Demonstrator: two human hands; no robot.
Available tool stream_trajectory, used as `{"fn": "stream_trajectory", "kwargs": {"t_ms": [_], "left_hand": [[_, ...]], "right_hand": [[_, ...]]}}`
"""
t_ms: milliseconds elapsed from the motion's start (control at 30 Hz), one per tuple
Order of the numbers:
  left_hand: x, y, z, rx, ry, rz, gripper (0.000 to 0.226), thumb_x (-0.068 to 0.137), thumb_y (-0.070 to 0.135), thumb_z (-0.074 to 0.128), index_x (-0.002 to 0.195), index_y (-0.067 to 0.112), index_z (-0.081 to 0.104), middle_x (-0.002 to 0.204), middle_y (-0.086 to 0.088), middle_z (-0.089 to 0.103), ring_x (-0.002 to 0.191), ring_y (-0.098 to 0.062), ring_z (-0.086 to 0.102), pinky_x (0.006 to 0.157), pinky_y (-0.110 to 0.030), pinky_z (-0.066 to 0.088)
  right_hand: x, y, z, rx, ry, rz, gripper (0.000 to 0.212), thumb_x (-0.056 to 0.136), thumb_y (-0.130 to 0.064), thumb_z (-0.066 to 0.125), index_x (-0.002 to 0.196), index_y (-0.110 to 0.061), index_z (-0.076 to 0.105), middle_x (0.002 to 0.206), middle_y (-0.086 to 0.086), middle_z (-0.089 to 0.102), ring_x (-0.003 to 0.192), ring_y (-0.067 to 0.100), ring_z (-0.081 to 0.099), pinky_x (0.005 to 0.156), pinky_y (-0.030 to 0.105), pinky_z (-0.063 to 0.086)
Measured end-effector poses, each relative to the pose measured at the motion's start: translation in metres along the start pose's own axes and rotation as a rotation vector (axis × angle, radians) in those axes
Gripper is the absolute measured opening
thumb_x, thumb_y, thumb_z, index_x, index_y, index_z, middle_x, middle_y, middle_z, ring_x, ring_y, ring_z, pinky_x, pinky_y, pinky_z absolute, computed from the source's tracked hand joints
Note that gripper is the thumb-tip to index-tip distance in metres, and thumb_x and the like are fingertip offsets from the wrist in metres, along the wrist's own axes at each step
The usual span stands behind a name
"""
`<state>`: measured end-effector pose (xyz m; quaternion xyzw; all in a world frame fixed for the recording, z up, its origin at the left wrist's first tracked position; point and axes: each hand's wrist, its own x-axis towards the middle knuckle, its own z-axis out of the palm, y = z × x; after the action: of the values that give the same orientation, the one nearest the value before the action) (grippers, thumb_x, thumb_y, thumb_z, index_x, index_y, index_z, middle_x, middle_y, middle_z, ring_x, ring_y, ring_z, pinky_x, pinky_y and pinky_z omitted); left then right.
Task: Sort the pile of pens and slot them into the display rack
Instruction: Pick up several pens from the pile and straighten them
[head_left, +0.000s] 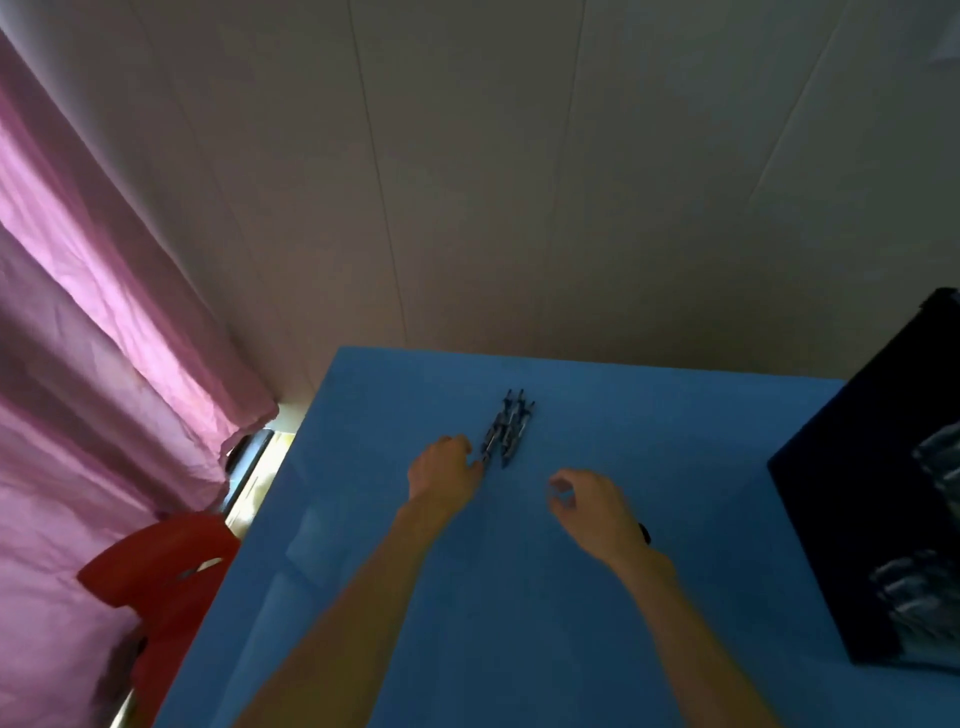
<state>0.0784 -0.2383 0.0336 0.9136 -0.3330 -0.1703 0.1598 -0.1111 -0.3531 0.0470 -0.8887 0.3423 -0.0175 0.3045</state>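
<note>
A small pile of dark pens (506, 428) lies side by side on the blue table (649, 415), pointing away from me. My left hand (445, 472) rests knuckles up just left of the pile. Its curled fingertips touch the near end of the leftmost pen, and whether they grip it is hidden. My right hand (592, 506) hovers to the right of the pile, apart from it, with fingers loosely curled and nothing between thumb and forefinger. A small dark bit (644, 533) shows at its outer edge. The black display rack (852, 493) stands at the right edge, with pens (917, 603) slotted in.
A pink curtain (104, 338) hangs at the left, beside a pale panelled wall (519, 182) behind the table. A red chair (166, 577) stands off the table's left edge.
</note>
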Motion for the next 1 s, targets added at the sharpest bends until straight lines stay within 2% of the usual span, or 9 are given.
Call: {"fn": "stream_trajectory", "kwargs": {"t_ms": [167, 267, 367, 433, 533, 633, 833, 933, 1000], "left_hand": [[0.052, 0.008, 0.018, 0.011, -0.022, 0.034, 0.044, 0.101, 0.044, 0.05, 0.132, 0.014, 0.052, 0.131, -0.006, 0.056, 0.112, -0.026, 0.059, 0.087, -0.04, 0.052], [0.073, 0.015, 0.03, 0.022, -0.026, 0.026, 0.051, 0.099, 0.054, 0.046, 0.124, 0.01, 0.053, 0.125, -0.009, 0.057, 0.109, -0.028, 0.057, 0.086, -0.043, 0.053], [0.087, 0.022, 0.041, 0.073, -0.062, -0.002, 0.072, 0.092, 0.066, 0.05, 0.133, 0.007, 0.046, 0.13, -0.011, 0.05, 0.119, -0.03, 0.051, 0.09, -0.044, 0.05], [0.091, 0.025, 0.048, 0.095, -0.078, -0.004, 0.077, 0.088, 0.067, 0.055, 0.135, 0.006, 0.043, 0.131, -0.012, 0.048, 0.121, -0.03, 0.05, 0.091, -0.044, 0.049], [0.093, 0.023, 0.057, 0.071, -0.048, 0.029, 0.062, 0.091, 0.061, 0.056, 0.123, 0.009, 0.047, 0.123, -0.011, 0.055, 0.115, -0.029, 0.054, 0.086, -0.042, 0.048], [0.092, 0.016, 0.06, 0.074, 0.006, 0.081, 0.046, 0.098, 0.054, 0.047, 0.112, 0.01, 0.053, 0.116, -0.01, 0.06, 0.107, -0.028, 0.057, 0.079, -0.039, 0.046], [0.098, 0.018, 0.053, 0.141, -0.061, 0.091, 0.034, 0.098, 0.042, 0.05, 0.105, 0.009, 0.054, 0.111, -0.011, 0.062, 0.099, -0.03, 0.061, 0.069, -0.035, 0.042], [0.096, 0.019, 0.048, 0.158, -0.092, 0.057, 0.03, 0.097, 0.043, 0.052, 0.095, 0.013, 0.05, 0.105, -0.009, 0.064, 0.09, -0.027, 0.062, 0.066, -0.034, 0.044], [0.094, 0.019, 0.045, 0.155, -0.098, 0.029, 0.03, 0.097, 0.043, 0.053, 0.096, 0.013, 0.051, 0.107, -0.009, 0.064, 0.087, -0.025, 0.059, 0.066, -0.033, 0.045]], "right_hand": [[0.018, 0.023, 0.01, 0.004, 0.03, 0.055, 0.026, 0.097, -0.023, 0.061, 0.121, -0.015, 0.067, 0.121, -0.004, 0.069, 0.103, 0.012, 0.064, 0.082, 0.014, 0.039], [0.026, 0.033, 0.015, 0.031, 0.042, 0.093, 0.025, 0.097, -0.022, 0.062, 0.12, -0.016, 0.068, 0.12, -0.004, 0.069, 0.101, 0.012, 0.065, 0.085, 0.017, 0.043], [0.032, 0.035, 0.017, 0.054, 0.051, 0.102, 0.026, 0.096, -0.022, 0.062, 0.12, -0.015, 0.068, 0.12, -0.003, 0.069, 0.099, 0.013, 0.065, 0.089, 0.024, 0.049], [0.035, 0.037, 0.017, 0.056, 0.058, 0.105, 0.026, 0.096, -0.022, 0.062, 0.121, -0.015, 0.068, 0.12, -0.004, 0.068, 0.101, 0.012, 0.065, 0.088, 0.021, 0.047], [0.043, 0.039, 0.016, 0.049, 0.063, 0.091, 0.026, 0.097, -0.023, 0.062, 0.121, -0.016, 0.067, 0.119, -0.005, 0.068, 0.094, 0.007, 0.061, 0.084, 0.018, 0.043], [0.052, 0.042, 0.017, 0.06, 0.065, 0.072, 0.025, 0.096, -0.021, 0.062, 0.119, -0.017, 0.068, 0.118, -0.004, 0.069, 0.09, 0.006, 0.059, 0.086, 0.022, 0.048], [0.055, 0.045, 0.021, 0.062, 0.061, 0.065, 0.024, 0.096, -0.022, 0.061, 0.118, -0.019, 0.068, 0.116, -0.006, 0.068, 0.093, 0.008, 0.061, 0.087, 0.024, 0.05], [0.052, 0.048, 0.023, 0.065, 0.044, 0.069, 0.025, 0.097, -0.022, 0.061, 0.12, -0.017, 0.068, 0.118, -0.006, 0.068, 0.095, 0.008, 0.061, 0.087, 0.021, 0.048], [0.049, 0.049, 0.023, 0.057, 0.034, 0.071, 0.025, 0.097, -0.022, 0.061, 0.12, -0.017, 0.067, 0.119, -0.006, 0.068, 0.1, 0.009, 0.063, 0.088, 0.021, 0.049]]}}
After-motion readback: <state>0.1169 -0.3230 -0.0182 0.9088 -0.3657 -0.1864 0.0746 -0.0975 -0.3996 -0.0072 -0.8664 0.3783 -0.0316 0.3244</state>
